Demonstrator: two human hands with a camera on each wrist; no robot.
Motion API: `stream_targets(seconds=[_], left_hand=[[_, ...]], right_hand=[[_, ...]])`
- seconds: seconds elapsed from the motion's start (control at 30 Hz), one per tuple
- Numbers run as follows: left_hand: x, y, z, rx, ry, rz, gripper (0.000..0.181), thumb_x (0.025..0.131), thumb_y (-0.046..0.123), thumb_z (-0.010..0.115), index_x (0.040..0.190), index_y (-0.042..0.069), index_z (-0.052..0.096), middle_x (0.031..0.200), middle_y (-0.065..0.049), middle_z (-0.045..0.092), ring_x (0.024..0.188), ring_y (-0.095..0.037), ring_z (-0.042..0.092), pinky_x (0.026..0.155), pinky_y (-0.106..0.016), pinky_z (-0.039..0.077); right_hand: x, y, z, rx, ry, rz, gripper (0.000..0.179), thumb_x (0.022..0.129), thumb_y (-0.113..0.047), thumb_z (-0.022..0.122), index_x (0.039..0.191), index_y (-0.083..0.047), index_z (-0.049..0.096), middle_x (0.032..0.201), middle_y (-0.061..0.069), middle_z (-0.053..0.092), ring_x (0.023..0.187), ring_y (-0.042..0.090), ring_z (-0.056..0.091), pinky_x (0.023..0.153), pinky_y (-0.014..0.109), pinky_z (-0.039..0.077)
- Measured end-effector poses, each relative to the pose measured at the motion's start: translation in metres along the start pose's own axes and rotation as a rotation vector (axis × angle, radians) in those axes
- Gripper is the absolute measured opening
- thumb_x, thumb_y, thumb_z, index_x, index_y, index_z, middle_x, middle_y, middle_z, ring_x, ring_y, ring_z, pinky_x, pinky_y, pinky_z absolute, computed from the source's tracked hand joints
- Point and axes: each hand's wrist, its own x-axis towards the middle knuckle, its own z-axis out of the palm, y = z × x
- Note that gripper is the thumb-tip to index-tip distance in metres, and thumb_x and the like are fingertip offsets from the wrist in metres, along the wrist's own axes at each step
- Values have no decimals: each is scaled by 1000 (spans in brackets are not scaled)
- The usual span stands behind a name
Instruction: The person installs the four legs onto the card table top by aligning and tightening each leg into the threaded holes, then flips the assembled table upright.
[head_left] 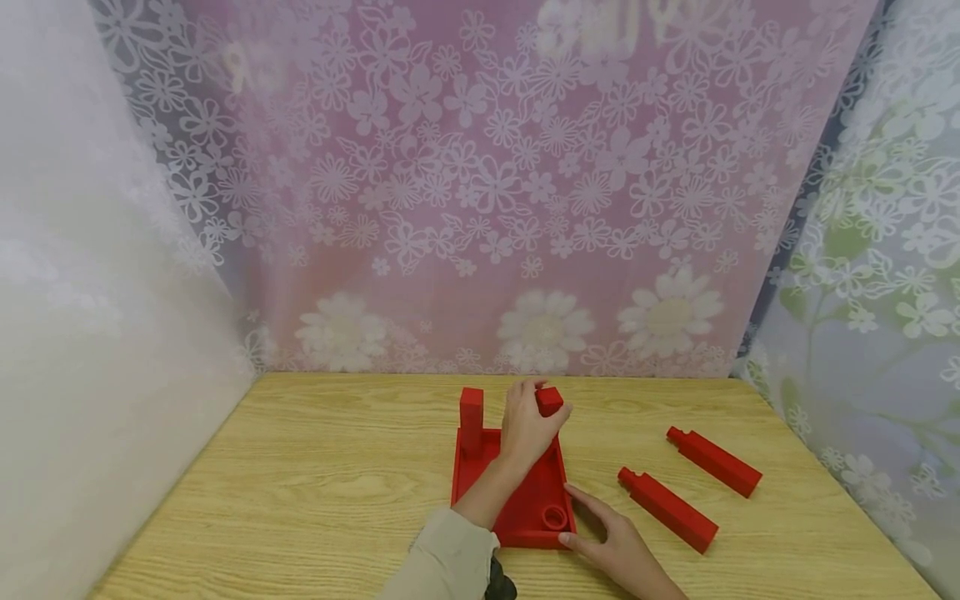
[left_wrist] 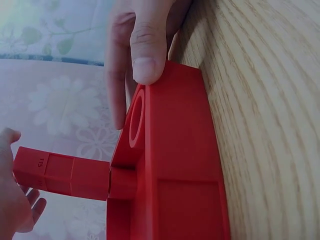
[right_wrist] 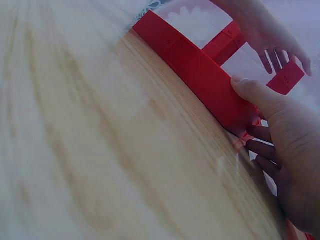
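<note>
Head view shows the left hand [head_left: 527,429] holding a red post [head_left: 550,401] between thumb and fingers; below those fingers lies the red tray [head_left: 528,539], its near corner pinched by the right hand [head_left: 618,542]. A sideways knock or early release could tip the post if its foot is poorly seated, or slew the tray. The post looks square-sided and matt, with "115" marked near the fingertips.

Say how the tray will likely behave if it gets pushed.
The tray would probably slide rather than tip, being broad and low on the table. It looks straight and unbent, so it is likely stiff and should move as one piece. A hard shove might rock the far-left post, which stands tall above the rim.
</note>
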Motion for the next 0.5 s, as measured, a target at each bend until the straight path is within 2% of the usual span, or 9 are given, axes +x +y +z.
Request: stream_targets(seconds=[0.17, 0.3, 0.5], left_hand=[[-1, -2, 4, -28, 67, -12, 47, 79, 37, 72, 110, 7, 54, 103, -3, 49, 90, -18, 49, 71, -28, 48], [0, -5, 5, -59, 70, -17, 40, 79, 29, 74, 107, 7, 56, 99, -2, 48, 88, -18, 50, 70, -26, 48], [0, -7, 4, -61, 63, 24, 34, 81, 25, 71, 107, 8, 57, 99, -3, 49, 88, -18, 51, 71, -27, 48]], right_hand=[[-1, -2, -1, -1, -3, -8, 71, 74, -45, 72, 134, -14, 49, 131, 9, 49, 124, 31, 39, 97, 54, 30], [-1, -3, -1, 0, -5, -11, 71, 74, -45, 72, 134, -14, 49, 131, 10, 49, 124, 31, 39, 97, 54, 30], [-1, -2, -2, -4, 5, -12, 71, 74, -45, 73, 133, -14, 50, 131, 10, 49, 124, 31, 39, 97, 54, 30]])
